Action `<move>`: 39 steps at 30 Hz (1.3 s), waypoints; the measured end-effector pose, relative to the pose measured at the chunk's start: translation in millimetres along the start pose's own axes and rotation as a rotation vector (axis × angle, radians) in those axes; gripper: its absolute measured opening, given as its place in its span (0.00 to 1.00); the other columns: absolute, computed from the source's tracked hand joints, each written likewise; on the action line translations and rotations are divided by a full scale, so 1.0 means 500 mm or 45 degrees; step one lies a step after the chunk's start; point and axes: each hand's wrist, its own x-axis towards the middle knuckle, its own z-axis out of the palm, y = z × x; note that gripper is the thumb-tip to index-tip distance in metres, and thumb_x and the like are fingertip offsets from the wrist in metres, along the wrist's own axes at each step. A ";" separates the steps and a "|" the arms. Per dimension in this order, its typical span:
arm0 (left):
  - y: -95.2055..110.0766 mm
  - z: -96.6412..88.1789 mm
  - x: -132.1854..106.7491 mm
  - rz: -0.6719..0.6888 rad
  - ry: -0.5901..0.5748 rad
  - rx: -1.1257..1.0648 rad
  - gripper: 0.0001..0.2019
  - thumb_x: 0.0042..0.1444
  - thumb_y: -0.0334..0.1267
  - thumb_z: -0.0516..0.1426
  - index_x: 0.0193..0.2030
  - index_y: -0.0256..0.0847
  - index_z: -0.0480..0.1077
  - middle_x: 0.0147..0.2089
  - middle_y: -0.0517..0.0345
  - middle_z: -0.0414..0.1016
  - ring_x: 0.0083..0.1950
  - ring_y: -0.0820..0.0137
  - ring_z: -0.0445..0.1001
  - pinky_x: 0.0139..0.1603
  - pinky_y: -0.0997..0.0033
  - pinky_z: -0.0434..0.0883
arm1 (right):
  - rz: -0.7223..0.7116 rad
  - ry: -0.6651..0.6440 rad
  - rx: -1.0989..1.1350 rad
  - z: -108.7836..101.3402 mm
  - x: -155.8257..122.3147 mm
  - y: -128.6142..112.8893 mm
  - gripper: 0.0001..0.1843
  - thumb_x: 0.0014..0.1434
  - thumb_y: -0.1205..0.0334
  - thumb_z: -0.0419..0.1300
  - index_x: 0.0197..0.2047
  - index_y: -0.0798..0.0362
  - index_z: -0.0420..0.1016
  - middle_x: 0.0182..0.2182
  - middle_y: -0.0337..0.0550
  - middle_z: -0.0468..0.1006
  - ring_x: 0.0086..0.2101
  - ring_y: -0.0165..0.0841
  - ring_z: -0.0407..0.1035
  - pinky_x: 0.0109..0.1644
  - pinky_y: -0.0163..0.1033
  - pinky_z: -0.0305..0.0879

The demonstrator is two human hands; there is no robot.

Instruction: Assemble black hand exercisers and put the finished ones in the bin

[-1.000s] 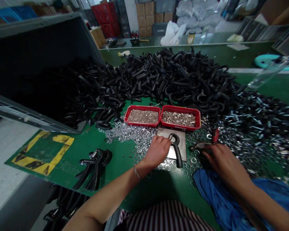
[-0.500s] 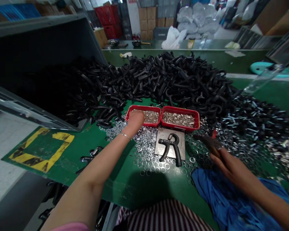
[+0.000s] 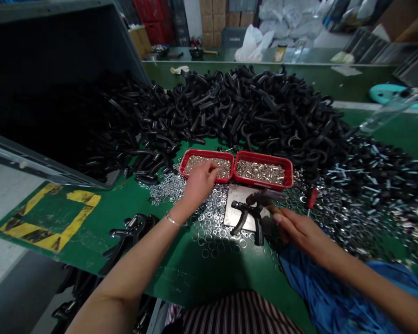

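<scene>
My left hand [image 3: 199, 181] reaches over the near edge of the left red tray [image 3: 206, 154], fingers pinched at the small silver parts inside; what they pinch is too small to see. My right hand [image 3: 296, 229] grips a dark hand tool [image 3: 264, 197] whose head points over the black hand gripper [image 3: 248, 215] lying on a small metal plate [image 3: 235, 208]. A second red tray [image 3: 264, 160] with silver pins sits beside the first. Loose silver washers [image 3: 209, 218] cover the green table around the plate.
A large heap of black plastic handles [image 3: 230, 111] fills the table behind the trays. A big dark bin [image 3: 38, 93] stands at left. Finished hand grippers [image 3: 128, 234] lie at the near left. Blue cloth [image 3: 320, 283] lies under my right arm. A red-handled screwdriver [image 3: 311, 198] rests at right.
My left hand went from the hand gripper on the plate to the left red tray. My right hand swung the tool leftward, from the washers at right to over the hand gripper.
</scene>
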 end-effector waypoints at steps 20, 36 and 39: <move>0.118 0.164 -0.024 0.017 -0.453 -0.233 0.06 0.59 0.29 0.56 0.37 0.38 0.75 0.39 0.53 0.80 0.41 0.65 0.77 0.46 0.66 0.71 | 0.352 0.220 0.951 0.014 -0.063 0.088 0.25 0.61 0.37 0.57 0.48 0.50 0.68 0.21 0.31 0.67 0.12 0.22 0.52 0.12 0.29 0.48; 0.145 0.165 -0.028 0.786 -0.448 0.551 0.08 0.64 0.28 0.51 0.41 0.31 0.72 0.40 0.46 0.73 0.47 0.58 0.70 0.56 0.56 0.65 | 0.290 0.069 0.712 -0.026 -0.055 0.092 0.24 0.64 0.37 0.52 0.41 0.51 0.67 0.26 0.35 0.72 0.14 0.23 0.57 0.15 0.32 0.51; 0.138 0.163 -0.046 0.571 -0.401 0.470 0.09 0.66 0.36 0.53 0.44 0.32 0.71 0.43 0.47 0.73 0.47 0.59 0.70 0.52 0.57 0.67 | 0.225 0.119 0.407 -0.046 -0.045 0.088 0.26 0.66 0.37 0.47 0.34 0.51 0.67 0.20 0.34 0.67 0.17 0.27 0.58 0.19 0.33 0.53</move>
